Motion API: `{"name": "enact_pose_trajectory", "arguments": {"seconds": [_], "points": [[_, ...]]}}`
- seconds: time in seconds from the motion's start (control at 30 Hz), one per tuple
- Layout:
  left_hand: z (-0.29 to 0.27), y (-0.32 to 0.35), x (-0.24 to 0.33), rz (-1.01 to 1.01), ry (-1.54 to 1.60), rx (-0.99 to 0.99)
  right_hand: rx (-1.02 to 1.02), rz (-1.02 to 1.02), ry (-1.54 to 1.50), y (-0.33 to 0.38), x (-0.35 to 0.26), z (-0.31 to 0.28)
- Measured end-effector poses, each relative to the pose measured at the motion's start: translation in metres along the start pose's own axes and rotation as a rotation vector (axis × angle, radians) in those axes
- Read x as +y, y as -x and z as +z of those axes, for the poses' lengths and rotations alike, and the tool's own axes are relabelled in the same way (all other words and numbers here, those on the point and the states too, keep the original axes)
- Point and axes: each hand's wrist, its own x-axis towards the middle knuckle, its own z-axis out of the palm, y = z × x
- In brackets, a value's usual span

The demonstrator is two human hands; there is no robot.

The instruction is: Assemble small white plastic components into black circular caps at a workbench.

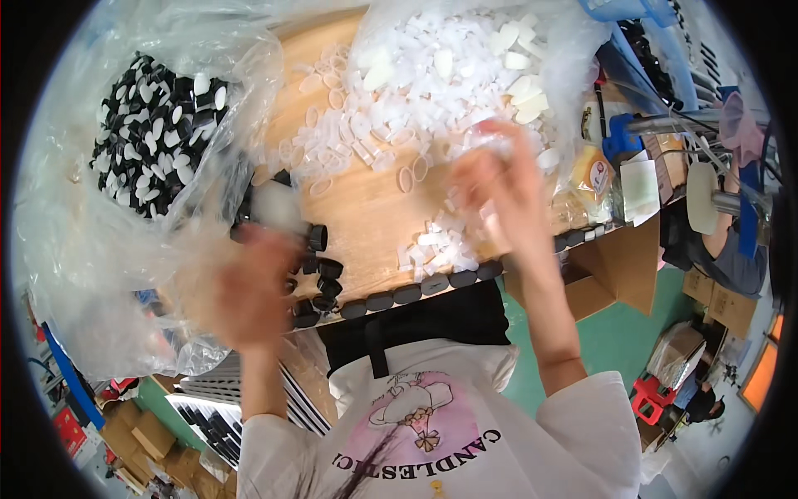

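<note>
My left hand [258, 287], smeared by motion, is over the left part of the table beside several loose black plastic parts [322, 270]. A blurred whitish piece [278, 206] shows just beyond its fingers; I cannot tell whether they hold it. My right hand [499, 175] hangs over the near edge of a large heap of white translucent plastic pieces [424, 75], its fingers also blurred. Between me and that heap lies a small pile of short white pieces [436, 247]. Oval clear rings [320, 133] are scattered left of the heap.
A clear plastic bag [62, 191] of black and white oval parts [158, 133] fills the left. Dark oval pieces [407, 293] line the table's near edge. At right stand a blue-and-metal clamp-like fixture [622, 137], a yellow packet [592, 173] and an open cardboard box [619, 270] below.
</note>
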Motion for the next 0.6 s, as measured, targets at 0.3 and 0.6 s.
{"name": "enact_pose_trajectory", "arguments": {"seconds": [0.3, 0.6], "points": [[0.002, -0.092, -0.001, 0.395, -0.555, 0.121, 0.542, -0.245, 0.938, -0.087, 0.047, -0.102], [0.109, 0.000, -0.004, -0.523, 0.535, -0.373, 0.159, -0.366, 0.420, 0.000, -0.002, -0.024]]}}
